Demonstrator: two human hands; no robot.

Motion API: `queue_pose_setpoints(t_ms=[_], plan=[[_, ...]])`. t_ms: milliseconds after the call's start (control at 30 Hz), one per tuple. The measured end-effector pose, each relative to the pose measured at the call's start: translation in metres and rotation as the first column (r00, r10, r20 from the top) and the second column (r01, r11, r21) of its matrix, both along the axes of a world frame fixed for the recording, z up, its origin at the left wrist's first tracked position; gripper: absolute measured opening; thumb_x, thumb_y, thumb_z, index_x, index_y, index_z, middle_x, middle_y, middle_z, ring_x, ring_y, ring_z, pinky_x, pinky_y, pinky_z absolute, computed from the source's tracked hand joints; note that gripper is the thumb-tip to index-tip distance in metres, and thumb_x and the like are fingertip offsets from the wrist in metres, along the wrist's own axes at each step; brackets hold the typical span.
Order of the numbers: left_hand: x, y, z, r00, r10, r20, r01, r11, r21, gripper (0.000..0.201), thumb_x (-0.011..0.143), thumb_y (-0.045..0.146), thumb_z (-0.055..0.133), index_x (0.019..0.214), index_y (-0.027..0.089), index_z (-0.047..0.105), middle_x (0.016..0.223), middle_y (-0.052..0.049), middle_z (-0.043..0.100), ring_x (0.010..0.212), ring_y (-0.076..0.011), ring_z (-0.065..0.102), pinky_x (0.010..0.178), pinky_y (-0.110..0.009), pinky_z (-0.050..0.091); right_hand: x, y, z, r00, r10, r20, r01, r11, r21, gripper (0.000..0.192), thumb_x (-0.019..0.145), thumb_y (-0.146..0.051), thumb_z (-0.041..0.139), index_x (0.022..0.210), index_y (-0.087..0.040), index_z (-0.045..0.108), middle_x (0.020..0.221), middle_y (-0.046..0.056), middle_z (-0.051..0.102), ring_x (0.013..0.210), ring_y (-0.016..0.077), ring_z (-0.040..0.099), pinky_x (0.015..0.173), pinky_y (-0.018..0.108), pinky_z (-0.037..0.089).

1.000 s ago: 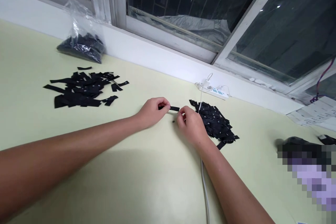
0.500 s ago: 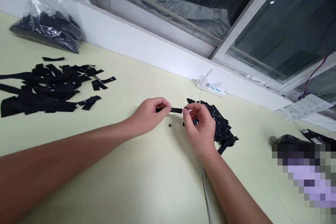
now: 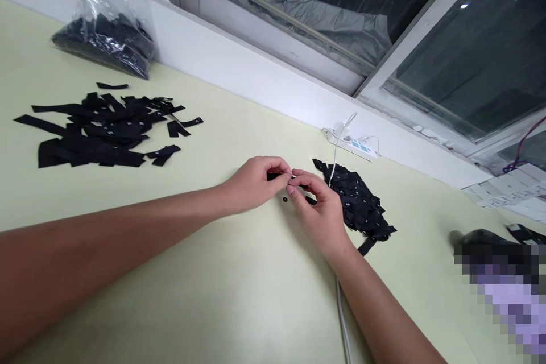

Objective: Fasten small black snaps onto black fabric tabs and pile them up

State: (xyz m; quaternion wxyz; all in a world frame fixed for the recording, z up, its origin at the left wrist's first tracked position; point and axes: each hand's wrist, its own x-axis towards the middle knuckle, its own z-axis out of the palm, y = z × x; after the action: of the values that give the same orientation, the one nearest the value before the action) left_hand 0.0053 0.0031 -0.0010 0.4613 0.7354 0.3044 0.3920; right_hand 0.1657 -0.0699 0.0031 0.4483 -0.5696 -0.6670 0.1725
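My left hand [image 3: 265, 183] is closed in a pinch on a black fabric strip [image 3: 273, 177], most of it hidden by the fingers. Right against those fingertips, my right hand [image 3: 319, 206] pinches too, thumb and forefinger together; whatever lies between them is too covered to make out. A small dark ring [image 3: 285, 199] lies on the pale table just below the joined fingertips. Behind and beside the right hand spreads a pile of black strips [image 3: 358, 199] with small white marks. Another, looser heap of black strips [image 3: 106, 131] lies to the left.
A clear plastic bag [image 3: 106, 40] of black pieces stands against the wall at back left. A white power strip [image 3: 352, 145] sits by the wall, and its cable [image 3: 341, 318] runs under my right arm. White boxes [image 3: 512, 185] stand far right, near a pixelated purple shape [image 3: 512, 296].
My right hand has moved left until its fingertips meet those of my left hand, covering the strip's free end. The whole view has shifted slightly.
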Motion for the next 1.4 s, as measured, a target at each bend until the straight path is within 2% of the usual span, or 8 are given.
queue_pose_setpoints(t_ms=[167,500,900,1100,1233,1400], plan=[[-0.0003,0.0005,-0.0002,1.0,0.003,-0.016,-0.002,1.0,0.014,0.016,0.086,0.031,0.056,0.082,0.019,0.066,0.082,-0.002,0.068,0.079,-0.0173,0.061,0.073,-0.03,0.048,0.0035,0.0066,-0.0047,0.991,0.0,-0.133,-0.009,0.998,-0.069,0.017,0.086,-0.034,0.064,0.094,-0.021,0.07,0.091,0.005,0.072,0.082,0.0172,0.065,0.073,0.03,0.052],[-0.0017,-0.0012,-0.0006,1.0,-0.007,0.001,0.007,1.0,0.0,0.014,0.084,0.03,0.058,0.081,0.019,0.066,0.081,-0.001,0.067,0.078,-0.0159,0.059,0.073,-0.029,0.046,0.004,0.0096,-0.0081,0.942,-0.017,-0.336,-0.015,0.996,-0.093,0.023,0.08,-0.037,0.073,0.093,-0.018,0.069,0.082,0.003,0.07,0.069,0.0135,0.061,0.061,0.026,0.048],[-0.0015,-0.001,-0.0014,0.998,-0.056,0.042,0.056,0.998,-0.013,0.016,0.084,0.028,0.056,0.083,0.018,0.068,0.082,-0.001,0.068,0.077,-0.0155,0.059,0.069,-0.028,0.045,0.0041,0.0071,-0.008,0.899,-0.029,-0.437,-0.024,0.993,-0.115,0.03,0.074,-0.037,0.08,0.092,-0.02,0.063,0.08,0.001,0.066,0.069,0.0122,0.058,0.058,0.024,0.045],[-0.0012,-0.0004,-0.0008,0.996,-0.08,0.036,0.081,0.997,-0.016,0.015,0.084,0.027,0.057,0.084,0.016,0.068,0.08,-0.001,0.067,0.074,-0.014,0.057,0.067,-0.026,0.044,0.0035,0.0045,-0.0042,0.907,-0.088,-0.411,0.019,0.985,-0.169,0.045,0.073,-0.038,0.081,0.111,-0.022,0.065,0.077,-0.001,0.064,0.067,0.0118,0.057,0.06,0.025,0.046],[-0.0013,-0.0002,-0.0015,0.996,-0.082,0.046,0.082,0.997,-0.01,0.014,0.084,0.026,0.058,0.083,0.016,0.068,0.079,-0.001,0.066,0.074,-0.0133,0.057,0.067,-0.026,0.043,0.0056,0.0053,-0.0055,0.94,-0.055,-0.336,-0.003,0.986,-0.17,0.032,0.076,-0.041,0.078,0.099,-0.02,0.072,0.084,0.003,0.069,0.071,0.0137,0.059,0.064,0.029,0.049],[-0.0028,-0.001,-0.0007,0.995,-0.092,0.044,0.092,0.996,-0.003,0.013,0.083,0.028,0.061,0.084,0.016,0.068,0.078,-0.001,0.065,0.073,-0.013,0.056,0.066,-0.025,0.044,0.0068,0.0073,-0.0089,0.929,-0.045,-0.368,0.001,0.993,-0.119,0.025,0.075,-0.038,0.08,0.09,-0.02,0.072,0.088,0.004,0.071,0.076,0.0145,0.062,0.069,0.03,0.051]])
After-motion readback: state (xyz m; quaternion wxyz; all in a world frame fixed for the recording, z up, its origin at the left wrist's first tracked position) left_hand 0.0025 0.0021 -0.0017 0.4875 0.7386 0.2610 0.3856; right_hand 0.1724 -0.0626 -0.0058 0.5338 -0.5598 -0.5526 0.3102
